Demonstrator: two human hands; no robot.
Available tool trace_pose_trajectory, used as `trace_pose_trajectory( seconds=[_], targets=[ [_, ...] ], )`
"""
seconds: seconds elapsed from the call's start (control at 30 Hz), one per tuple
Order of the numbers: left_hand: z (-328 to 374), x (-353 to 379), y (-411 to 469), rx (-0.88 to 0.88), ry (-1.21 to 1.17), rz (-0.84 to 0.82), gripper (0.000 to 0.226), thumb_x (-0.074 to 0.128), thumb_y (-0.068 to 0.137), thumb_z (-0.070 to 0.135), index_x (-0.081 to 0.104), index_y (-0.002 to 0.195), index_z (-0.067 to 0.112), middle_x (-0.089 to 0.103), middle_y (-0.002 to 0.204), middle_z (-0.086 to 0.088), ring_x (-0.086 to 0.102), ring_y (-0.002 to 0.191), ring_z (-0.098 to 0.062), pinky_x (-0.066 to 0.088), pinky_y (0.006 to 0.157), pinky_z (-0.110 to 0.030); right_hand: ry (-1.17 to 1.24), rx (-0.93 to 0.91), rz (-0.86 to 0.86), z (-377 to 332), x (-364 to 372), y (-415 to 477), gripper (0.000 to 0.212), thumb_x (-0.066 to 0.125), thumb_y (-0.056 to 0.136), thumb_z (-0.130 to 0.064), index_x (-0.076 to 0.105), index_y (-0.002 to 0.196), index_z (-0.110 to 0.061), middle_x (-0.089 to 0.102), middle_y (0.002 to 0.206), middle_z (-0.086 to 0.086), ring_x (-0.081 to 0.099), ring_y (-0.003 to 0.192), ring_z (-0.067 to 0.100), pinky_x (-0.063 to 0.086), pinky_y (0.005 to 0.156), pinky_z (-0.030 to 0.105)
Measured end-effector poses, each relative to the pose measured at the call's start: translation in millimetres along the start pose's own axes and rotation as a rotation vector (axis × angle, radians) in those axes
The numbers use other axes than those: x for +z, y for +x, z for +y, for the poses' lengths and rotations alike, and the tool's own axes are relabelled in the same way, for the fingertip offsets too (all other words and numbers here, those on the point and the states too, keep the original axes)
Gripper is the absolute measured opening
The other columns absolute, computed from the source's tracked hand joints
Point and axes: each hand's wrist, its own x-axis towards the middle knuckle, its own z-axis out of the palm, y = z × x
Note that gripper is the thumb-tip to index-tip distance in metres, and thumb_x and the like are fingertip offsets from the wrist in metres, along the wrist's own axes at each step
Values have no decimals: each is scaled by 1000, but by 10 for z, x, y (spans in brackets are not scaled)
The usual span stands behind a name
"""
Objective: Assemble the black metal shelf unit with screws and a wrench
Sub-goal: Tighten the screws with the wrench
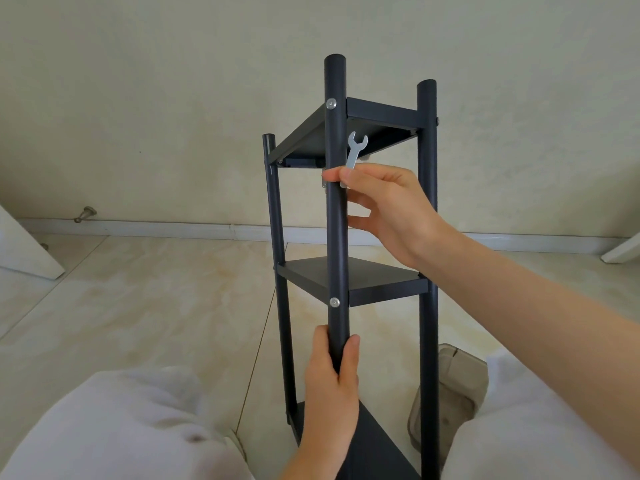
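Black metal shelf unit (pixel 384 287) upright on the tiled floor (pixel 138 289), between the person's knees, with both hands at its near post (pixel 335 237)

The left hand (pixel 332 386) is curled round the near post, fingers and thumb wrapped about it, below the middle shelf (pixel 311 271). Higher up, the right hand (pixel 391 209) pinches the lower end of a small silver wrench (pixel 355 148) between thumb and forefinger, right against the same post, its other fingers loosely spread. The wrench stands nearly upright, its open end upward, in front of the underside of the top shelf (pixel 304 135). A silver screw (pixel 331 103) sits in the near post at the top shelf, and a second screw (pixel 334 302) at the middle shelf. A clear plastic container (pixel 450 386) lies on the floor behind the right-hand post, beside the knee in pale trousers (pixel 121 427)
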Motion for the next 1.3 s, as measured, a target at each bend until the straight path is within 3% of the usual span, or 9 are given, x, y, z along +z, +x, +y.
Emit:
trace_pose_trajectory(
  seconds=[0.3, 0.4, 0.53, 0.7, 0.83, 1.0, 1.17, 1.3],
  targets=[
    [-44, 30, 205, 91, 33, 124, 53, 46, 74, 68, 55, 98, 22, 48, 60, 13, 46, 49, -7, 40, 47, -20, -203, 121, -64, 202, 4, -66, 18, 61, 96, -17, 76, 102, -11, 73, 107, 3, 67, 104, 16, 58, 82, 25],
    [-42, 26, 234, 107, 42, 146, 54, 46, 75, 67, 56, 100, 20, 49, 64, 10, 49, 51, -9, 42, 48, -20, -275, 128, -45, 287, -14, -124, 16, 63, 95, -19, 78, 98, -16, 74, 101, -7, 66, 102, 8, 56, 89, 26],
    [-58, -13, 250, 114, 43, 168, 39, 51, 81, 58, 56, 93, 21, 47, 62, 13, 48, 52, -9, 43, 50, -23, -447, 53, 9, 388, -116, -258, 20, 63, 95, -23, 79, 85, -30, 73, 99, -11, 64, 101, 5, 52, 91, 23],
    [-78, -86, 279, 133, 62, 215, 24, 57, 91, 45, 58, 89, 22, 54, 62, 15, 55, 54, -6, 45, 52, -19, -582, -15, 15, 563, -208, -561, 21, 61, 95, -21, 77, 84, -28, 67, 97, -15, 58, 95, -9, 41, 77, 1],
    [-59, -106, 318, 135, 67, 236, 28, 54, 89, 49, 59, 85, 21, 54, 60, 9, 54, 51, -8, 45, 51, -21, -615, -19, 47, 709, -193, -830, 20, 58, 96, -21, 75, 87, -21, 62, 90, -18, 57, 91, -5, 39, 76, 4],
    [-64, -96, 328, 140, 87, 266, 43, 47, 87, 58, 62, 90, 17, 59, 65, 2, 58, 56, -15, 50, 53, -30, -685, 153, 6, 1048, -14, -1063, 31, 46, 102, -18, 65, 80, -28, 64, 76, -10, 58, 78, -4, 43, 68, 7],
    [-66, -99, 358, 150, 118, 298, 49, 40, 90, 56, 65, 97, 14, 62, 67, 1, 59, 56, -12, 48, 54, -24, -693, 277, 70, 1283, 115, -1010, 36, 44, 102, -16, 61, 71, -26, 60, 65, -3, 55, 54, 4, 44, 55, 10],
    [-85, -129, 341, 166, 124, 300, 48, 40, 92, 57, 66, 98, 17, 60, 66, 2, 57, 54, -13, 46, 52, -24, -634, 262, 124, 1280, 164, -865, 36, 43, 101, -15, 59, 68, -20, 56, 61, -2, 49, 48, 3, 39, 47, 9]
  ],
)
